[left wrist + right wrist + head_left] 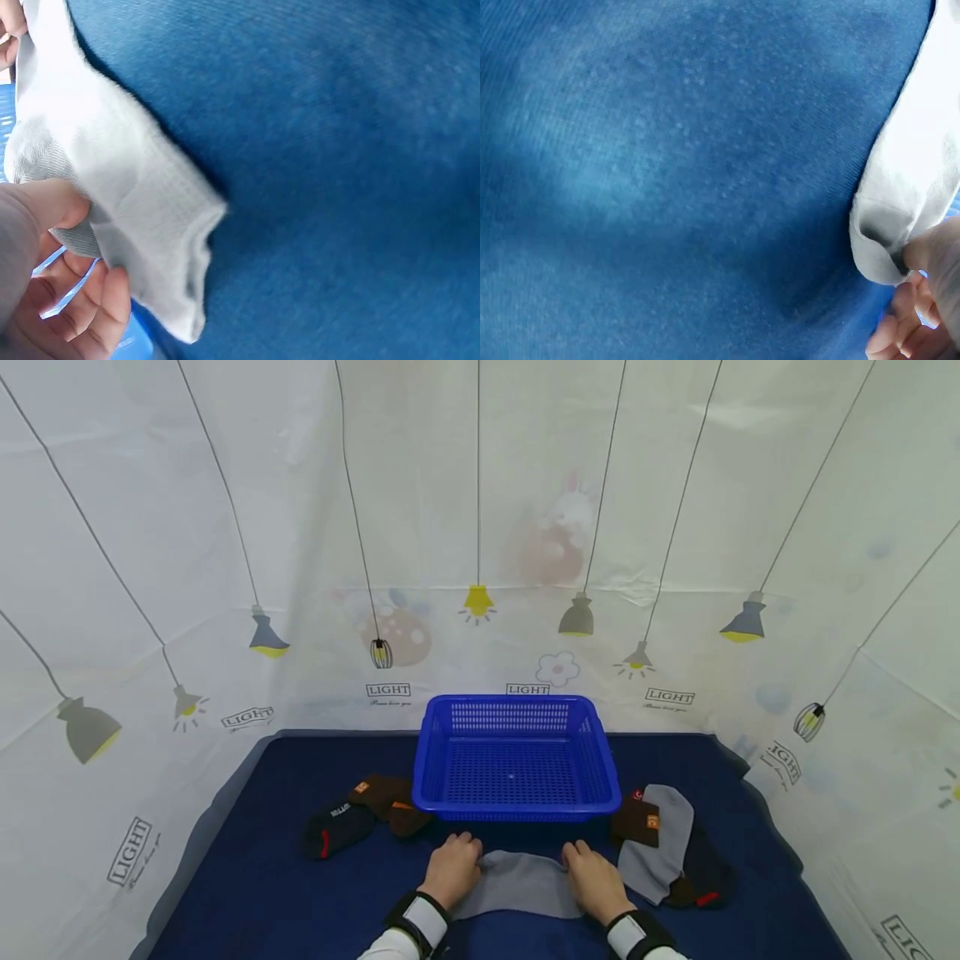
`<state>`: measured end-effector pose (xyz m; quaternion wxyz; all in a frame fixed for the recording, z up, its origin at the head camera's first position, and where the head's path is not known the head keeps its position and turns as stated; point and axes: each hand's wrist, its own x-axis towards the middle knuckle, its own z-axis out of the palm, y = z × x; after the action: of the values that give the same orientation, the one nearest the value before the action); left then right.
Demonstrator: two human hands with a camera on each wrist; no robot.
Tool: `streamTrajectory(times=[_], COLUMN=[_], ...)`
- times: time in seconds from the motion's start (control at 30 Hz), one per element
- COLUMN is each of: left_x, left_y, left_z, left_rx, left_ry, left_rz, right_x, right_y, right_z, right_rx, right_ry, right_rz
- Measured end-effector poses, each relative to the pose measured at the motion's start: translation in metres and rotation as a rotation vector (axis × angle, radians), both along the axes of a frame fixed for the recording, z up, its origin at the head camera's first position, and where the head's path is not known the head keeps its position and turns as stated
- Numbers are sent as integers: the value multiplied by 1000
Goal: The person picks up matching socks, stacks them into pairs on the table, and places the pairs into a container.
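A grey sock (521, 887) lies flat on the dark blue cloth (262, 877), just in front of a blue plastic basket (517, 814). My left hand (452, 868) pinches its left end. In the left wrist view the left hand (90, 251) has its thumb on top of the grey sock (112, 172) and its fingers underneath. My right hand (595, 881) grips the other end. In the right wrist view the right hand (922, 300) holds the edge of the grey sock (922, 172) between thumb and fingers. The basket is empty.
Left of the basket lie a black sock (337, 827) and brown socks (386, 797). To its right are another grey sock (660, 843), a brown sock (636, 818) and a black sock (701, 877). A white printed curtain (480, 527) walls in the table.
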<state>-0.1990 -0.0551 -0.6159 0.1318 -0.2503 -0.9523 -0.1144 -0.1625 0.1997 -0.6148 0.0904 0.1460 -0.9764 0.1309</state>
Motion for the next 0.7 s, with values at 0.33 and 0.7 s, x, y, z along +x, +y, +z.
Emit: streamTrajectory(times=[0.33,0.7], left_x=[4,4], left_y=[-5,-9], left_z=[22,36], left_rx=[48,123], left_ry=[-24,100], left_rz=[-1,-47], right_x=[-2,-3], right_y=[4,3], right_z=[20,30], right_rx=[-108,-218], right_ry=[-26,46], right_rz=[-34,-47])
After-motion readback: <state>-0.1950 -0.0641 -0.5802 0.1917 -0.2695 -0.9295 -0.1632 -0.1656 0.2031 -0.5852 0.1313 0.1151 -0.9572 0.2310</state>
